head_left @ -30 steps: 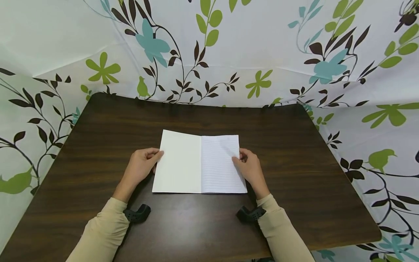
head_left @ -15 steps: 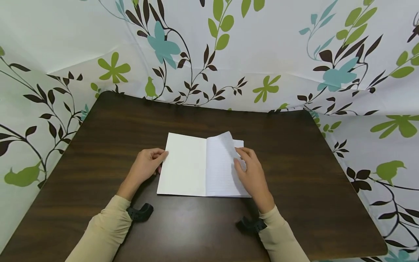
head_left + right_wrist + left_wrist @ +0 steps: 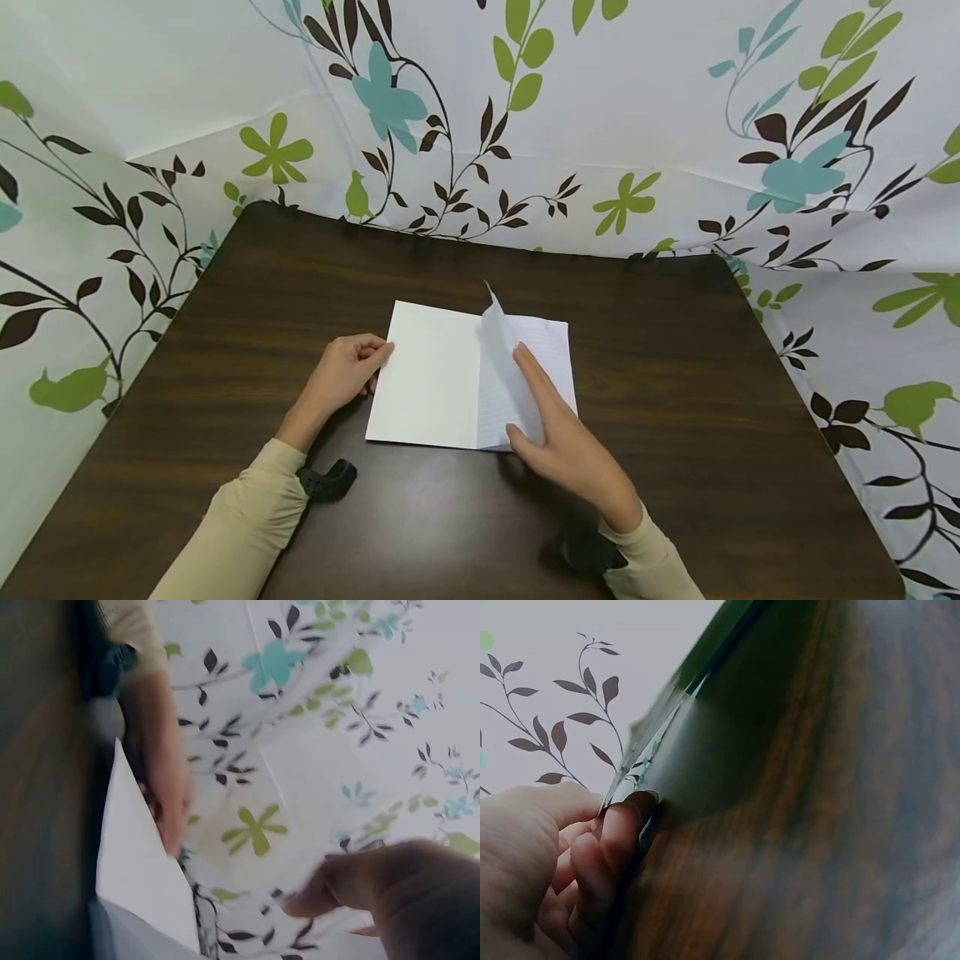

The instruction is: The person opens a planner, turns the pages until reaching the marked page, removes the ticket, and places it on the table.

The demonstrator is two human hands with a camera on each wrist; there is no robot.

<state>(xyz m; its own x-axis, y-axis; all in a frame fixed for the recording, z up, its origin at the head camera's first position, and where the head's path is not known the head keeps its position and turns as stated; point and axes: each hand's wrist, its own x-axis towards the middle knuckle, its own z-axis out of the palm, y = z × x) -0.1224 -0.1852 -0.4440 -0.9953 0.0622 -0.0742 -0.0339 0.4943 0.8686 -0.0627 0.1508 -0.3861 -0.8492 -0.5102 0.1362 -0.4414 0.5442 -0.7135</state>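
Note:
An open notebook [image 3: 427, 379] lies on the dark wood table, its left side blank and cream-coloured. My left hand [image 3: 341, 377] pinches its left edge; in the left wrist view, thumb and fingers [image 3: 619, 832] close on the cover's edge. On the right half, a lined leaf [image 3: 501, 367] stands partly lifted and curves toward the spine. Against that leaf my right hand [image 3: 570, 450] extends its fingers, thumb spread apart near the bottom edge. Another lined page [image 3: 546, 337] shows beneath. In the right wrist view, the right hand [image 3: 382, 885] appears dark and blurred beside the notebook [image 3: 139, 862].
The wood-grain table [image 3: 712, 400] extends around the notebook on all sides. A white curtain [image 3: 637, 100] with leaves, birds and flowers hangs behind and beside it. A black wrist device [image 3: 328, 481] sits at the left cuff, another [image 3: 588, 550] at the right.
My right hand has left the right page edge and moved leftward, its fingers straightening. The top leaf has lifted and swung toward the spine. My left hand keeps its pinch on the notebook.

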